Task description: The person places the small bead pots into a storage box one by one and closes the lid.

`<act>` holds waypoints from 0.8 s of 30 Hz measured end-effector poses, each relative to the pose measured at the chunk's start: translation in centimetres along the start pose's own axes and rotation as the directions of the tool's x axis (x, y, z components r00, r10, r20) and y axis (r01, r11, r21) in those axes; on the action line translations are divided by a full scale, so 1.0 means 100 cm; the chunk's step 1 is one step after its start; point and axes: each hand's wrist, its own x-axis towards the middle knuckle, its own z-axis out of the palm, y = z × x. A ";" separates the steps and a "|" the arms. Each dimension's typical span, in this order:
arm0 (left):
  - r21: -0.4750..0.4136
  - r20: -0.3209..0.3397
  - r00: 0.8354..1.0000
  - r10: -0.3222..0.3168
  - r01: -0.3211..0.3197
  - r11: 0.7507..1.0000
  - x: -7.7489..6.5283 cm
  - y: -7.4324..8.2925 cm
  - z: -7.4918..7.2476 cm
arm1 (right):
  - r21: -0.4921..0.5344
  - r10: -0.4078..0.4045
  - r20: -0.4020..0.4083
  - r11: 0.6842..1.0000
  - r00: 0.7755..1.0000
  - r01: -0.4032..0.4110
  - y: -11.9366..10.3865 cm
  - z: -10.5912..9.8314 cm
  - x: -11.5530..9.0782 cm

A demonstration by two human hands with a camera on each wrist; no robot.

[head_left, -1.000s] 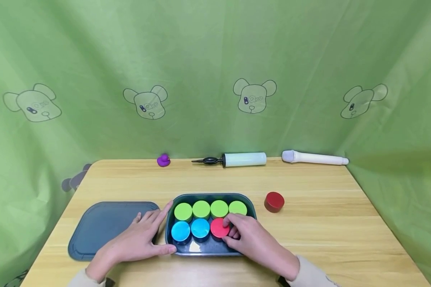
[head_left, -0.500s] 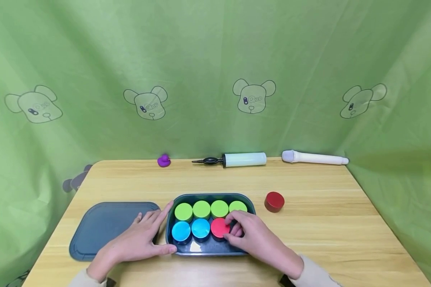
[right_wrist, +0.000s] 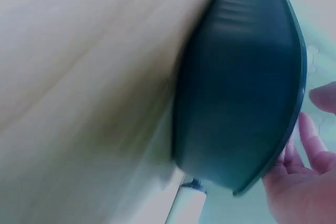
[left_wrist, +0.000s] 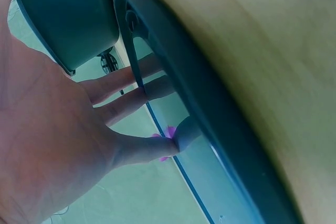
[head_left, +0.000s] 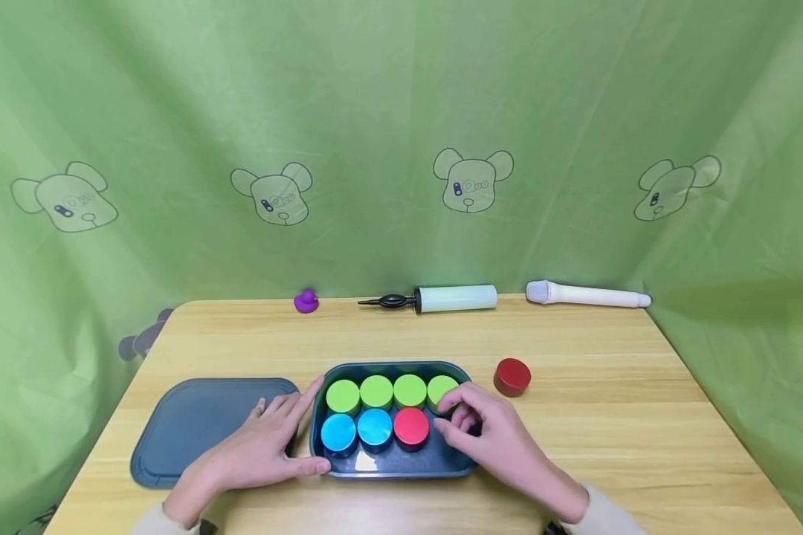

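Note:
A dark blue-green box point(head_left: 431, 461) holds a back row of several short green-topped cylinders point(head_left: 376, 391). In its front row stand two blue-topped cylinders point(head_left: 375, 427) and a red-topped cylinder point(head_left: 411, 426). My left hand point(head_left: 257, 449) has its fingers spread, with the thumb at the box's front left corner and the index fingertip at its back left. Its other fingers lie over the dark lid point(head_left: 187, 423). Over the box's right end is my right hand point(head_left: 498, 431), thumb and index finger bent but apart, with nothing between them. In the right wrist view, the box wall point(right_wrist: 236, 87) hides part of those fingers.
A dark red cylinder point(head_left: 511, 377) stands on the wooden table point(head_left: 575, 416) right of the box. Along the back edge lie a purple duck point(head_left: 305, 300), a hand pump point(head_left: 455, 298) and a white microphone-shaped object point(head_left: 589, 294). A green curtain point(head_left: 375, 260) hangs behind.
My right hand has let go of the red-topped cylinder and drawn off to the right. The cylinder stays in the front row. My left hand keeps its place.

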 end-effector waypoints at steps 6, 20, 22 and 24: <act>-0.008 0.001 1.000 -0.003 0.003 1.000 0.000 0.000 -0.002 | -0.010 -0.053 -0.101 0.999 0.993 0.053 0.007 -0.015 -0.001; -0.003 -0.011 1.000 0.001 -0.001 1.000 -0.002 0.001 0.000 | -0.041 0.225 -0.241 0.970 0.944 -0.241 0.034 -0.055 0.001; -0.003 -0.010 1.000 -0.001 0.001 1.000 -0.002 0.001 0.000 | -0.025 0.318 -0.227 0.943 0.921 -0.332 0.041 -0.061 0.002; -0.001 -0.012 1.000 -0.001 0.001 1.000 -0.002 0.001 0.000 | -0.009 0.392 -0.212 0.915 0.895 -0.403 0.048 -0.066 0.003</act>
